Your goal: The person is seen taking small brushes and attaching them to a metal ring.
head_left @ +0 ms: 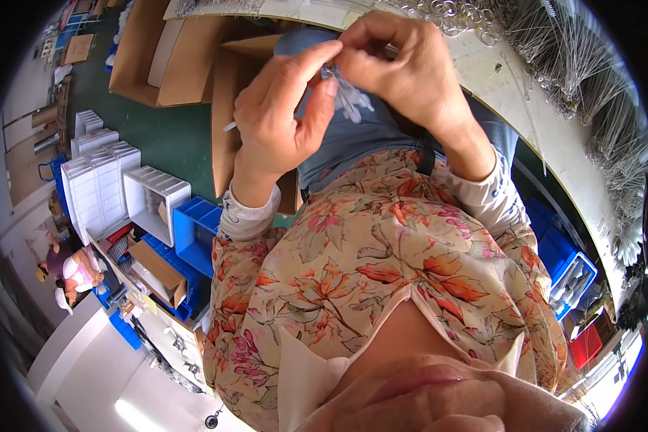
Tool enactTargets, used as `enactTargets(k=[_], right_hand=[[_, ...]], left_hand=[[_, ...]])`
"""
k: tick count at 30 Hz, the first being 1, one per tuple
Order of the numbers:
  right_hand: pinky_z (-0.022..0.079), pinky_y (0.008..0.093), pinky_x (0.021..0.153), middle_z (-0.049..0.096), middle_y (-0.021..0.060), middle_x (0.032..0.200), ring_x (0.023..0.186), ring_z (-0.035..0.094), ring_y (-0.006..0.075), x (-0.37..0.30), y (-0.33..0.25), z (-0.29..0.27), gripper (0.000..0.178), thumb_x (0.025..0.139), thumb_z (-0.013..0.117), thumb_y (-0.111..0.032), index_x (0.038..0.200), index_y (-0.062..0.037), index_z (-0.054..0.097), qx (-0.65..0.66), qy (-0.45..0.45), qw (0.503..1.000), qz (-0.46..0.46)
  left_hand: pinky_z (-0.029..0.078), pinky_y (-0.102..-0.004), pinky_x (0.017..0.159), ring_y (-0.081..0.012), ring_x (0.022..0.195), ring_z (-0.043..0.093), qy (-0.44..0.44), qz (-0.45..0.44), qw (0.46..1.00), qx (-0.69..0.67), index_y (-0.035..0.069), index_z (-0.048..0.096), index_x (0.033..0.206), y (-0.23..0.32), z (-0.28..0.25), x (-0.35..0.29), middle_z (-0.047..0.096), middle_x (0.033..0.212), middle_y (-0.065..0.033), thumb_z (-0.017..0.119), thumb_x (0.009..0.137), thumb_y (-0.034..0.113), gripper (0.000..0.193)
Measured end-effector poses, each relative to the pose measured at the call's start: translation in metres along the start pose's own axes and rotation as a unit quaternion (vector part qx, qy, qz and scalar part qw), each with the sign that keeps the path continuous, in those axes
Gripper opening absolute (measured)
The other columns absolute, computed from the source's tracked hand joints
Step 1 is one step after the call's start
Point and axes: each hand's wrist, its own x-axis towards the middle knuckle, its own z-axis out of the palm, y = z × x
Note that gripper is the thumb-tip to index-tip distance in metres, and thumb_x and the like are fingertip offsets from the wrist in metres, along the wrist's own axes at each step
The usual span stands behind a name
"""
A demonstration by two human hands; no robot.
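My left hand (pixel 277 111) and my right hand (pixel 414 75) meet in front of me, above my lap and beside the table edge. Both are closed, thumbs against fingers, at the top of a bunch of small whitish pieces (pixel 353 102) with rounded ends. The pieces dangle below the fingertips over my blue trousers. Exactly what joins them at the top is hidden by the fingers. A thin white stick end (pixel 230 127) pokes out beside the left hand's outer edge. On the table (pixel 515 119), metal rings (pixel 482 25) lie beyond my right hand.
Bundles of thin looped wires (pixel 572 68) pile along the table's right side. Open cardboard boxes (pixel 183 61) stand at the left. White crates (pixel 97 183) and a blue crate (pixel 196 229) are farther left. Another blue crate (pixel 558 252) sits under the table's right side. People (pixel 75 273) are in the distance.
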Motion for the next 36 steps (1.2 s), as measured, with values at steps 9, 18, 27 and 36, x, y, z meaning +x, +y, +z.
enactTargets(k=[9, 18, 27, 36], right_hand=[[0.045, 0.0249, 0.066, 0.066, 0.0041, 0.076, 0.068, 0.056, 0.0119, -0.003, 0.026, 0.023, 0.016, 0.076, 0.07, -0.016, 0.084, -0.0027, 0.069, 0.019, 0.054, 0.998, -0.034], [0.046, 0.0324, 0.076, 0.064, 0.0048, 0.08, 0.082, 0.059, 0.0208, -0.002, 0.02, 0.028, 0.008, 0.072, 0.071, -0.008, 0.074, -0.0058, 0.063, -0.268, 0.044, 0.95, -0.155], [0.046, 0.0309, 0.074, 0.059, 0.0103, 0.089, 0.084, 0.059, 0.0199, 0.003, 0.023, 0.042, 0.029, 0.082, 0.066, -0.015, 0.099, -0.0029, 0.046, 0.08, -0.031, 0.99, -0.113], [0.05, 0.0358, 0.058, 0.063, 0.0082, 0.073, 0.071, 0.063, 0.0285, -0.017, -0.005, 0.013, 0.013, 0.076, 0.06, -0.005, 0.088, -0.0078, 0.057, -0.216, -0.145, 0.944, -0.202]], left_hand=[[0.027, -0.0168, 0.042, -0.0012, 0.052, 0.039, 0.093, -0.241, 0.944, -0.207, -0.003, 0.062, 0.094, -0.004, 0.003, -0.015, 0.055, 0.069, 0.0003, 0.059, 0.088, 0.007, 0.013], [0.023, -0.0165, 0.042, -0.002, 0.048, 0.03, 0.11, -0.338, 0.812, -0.462, -0.003, 0.061, 0.093, -0.012, -0.017, -0.013, 0.051, 0.068, -0.0013, 0.052, 0.091, 0.011, 0.017], [0.024, -0.0177, 0.041, -0.0025, 0.049, 0.036, 0.055, -0.318, 0.812, -0.486, 0.0, 0.058, 0.089, -0.001, -0.017, -0.014, 0.053, 0.07, -0.0003, 0.055, 0.091, 0.015, 0.015], [0.02, -0.0189, 0.04, -0.0019, 0.046, 0.034, -0.181, -0.419, 0.709, -0.538, -0.003, 0.059, 0.088, -0.036, -0.043, -0.026, 0.049, 0.062, -0.0007, 0.059, 0.087, 0.017, 0.02]])
